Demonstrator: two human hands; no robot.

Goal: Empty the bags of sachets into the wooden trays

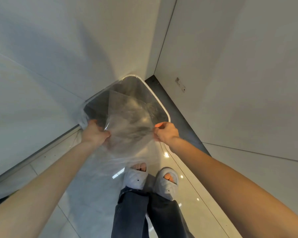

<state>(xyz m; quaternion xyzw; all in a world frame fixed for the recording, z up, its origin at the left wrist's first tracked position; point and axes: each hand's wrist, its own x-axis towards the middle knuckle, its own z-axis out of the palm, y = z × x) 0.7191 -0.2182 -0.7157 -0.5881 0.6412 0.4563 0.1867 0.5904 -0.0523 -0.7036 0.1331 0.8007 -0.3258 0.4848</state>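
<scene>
Head view: left hand (95, 133) and right hand (165, 132) pinch clear bag (127, 127) edges over corner bin (163, 107).

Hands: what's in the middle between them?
In the head view, a clear plastic bag stretches between the left hand and right hand, over the lined bin.

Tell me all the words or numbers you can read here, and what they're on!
None can be read.
Wall plate: small marks, too tiny and blurred to read.
Clear bag, held by the left hand and right hand over the bin: no print visible.
Slippers: only small dark dots, no words.
</scene>
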